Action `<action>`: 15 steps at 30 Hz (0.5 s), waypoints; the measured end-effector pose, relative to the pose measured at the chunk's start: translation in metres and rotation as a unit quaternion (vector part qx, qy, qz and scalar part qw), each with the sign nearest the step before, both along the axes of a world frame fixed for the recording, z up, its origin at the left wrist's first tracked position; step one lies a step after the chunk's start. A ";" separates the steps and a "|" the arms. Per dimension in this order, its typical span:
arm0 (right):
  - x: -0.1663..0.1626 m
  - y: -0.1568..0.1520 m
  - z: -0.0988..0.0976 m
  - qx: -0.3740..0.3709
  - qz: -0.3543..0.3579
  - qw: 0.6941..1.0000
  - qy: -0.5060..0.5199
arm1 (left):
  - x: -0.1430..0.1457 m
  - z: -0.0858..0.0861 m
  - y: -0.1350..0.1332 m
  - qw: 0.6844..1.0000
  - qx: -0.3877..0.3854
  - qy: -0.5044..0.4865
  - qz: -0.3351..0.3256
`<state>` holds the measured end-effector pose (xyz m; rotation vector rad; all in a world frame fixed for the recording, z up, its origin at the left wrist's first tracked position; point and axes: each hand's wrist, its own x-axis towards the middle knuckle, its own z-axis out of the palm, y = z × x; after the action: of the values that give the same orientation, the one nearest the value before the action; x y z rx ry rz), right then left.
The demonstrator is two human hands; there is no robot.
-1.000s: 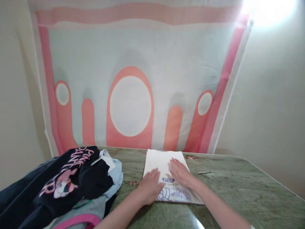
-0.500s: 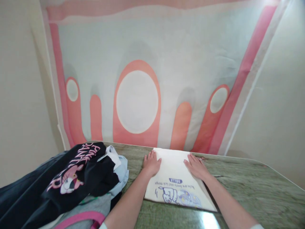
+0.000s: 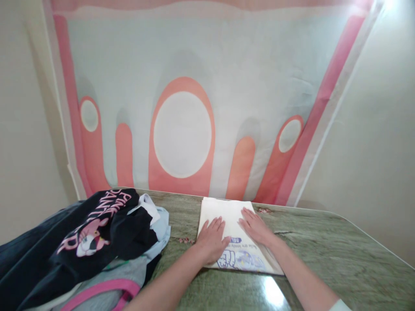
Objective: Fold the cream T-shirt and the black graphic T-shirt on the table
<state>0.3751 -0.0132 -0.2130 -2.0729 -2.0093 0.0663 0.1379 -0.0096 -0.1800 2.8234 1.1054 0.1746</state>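
Observation:
A cream folded cloth [image 3: 223,211] with a purple cartoon print and the word BELLE lies flat on the tabletop, its lettering upside down to me. It looks like a folded shirt, though I cannot tell for sure. My left hand [image 3: 212,242] rests palm down on its left side, fingers spread, partly covering the print. On the upper right part lies my right hand [image 3: 256,226], also flat with fingers stretched out. Neither hand grips anything.
To the left is a heap of clothes: a black garment [image 3: 129,235] with pink lettering and a pink cartoon, above light blue and grey pieces. The wood-patterned table [image 3: 324,246] meets a backdrop [image 3: 181,134] with coral shapes behind.
My left hand has slid from the cloth's far left corner toward me, onto the print. My right hand has shifted a little inward from the right edge. The view has moved slightly.

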 end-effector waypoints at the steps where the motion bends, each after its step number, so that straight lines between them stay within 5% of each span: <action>1: -0.001 -0.003 -0.001 -0.021 -0.007 1.000 0.005 | -0.001 -0.001 -0.001 1.000 0.000 0.000 -0.002; 10: 0.031 -0.039 0.005 0.011 -0.188 0.982 -0.028 | -0.012 -0.003 -0.002 1.000 0.021 -0.010 -0.012; 15: 0.001 -0.064 0.020 0.054 -0.072 0.996 0.007 | -0.011 -0.005 -0.001 0.999 0.031 -0.021 -0.018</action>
<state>0.3759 -0.0768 -0.1929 -2.1356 -1.8068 -0.0532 0.1270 -0.0109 -0.1849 2.8758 1.0585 0.2693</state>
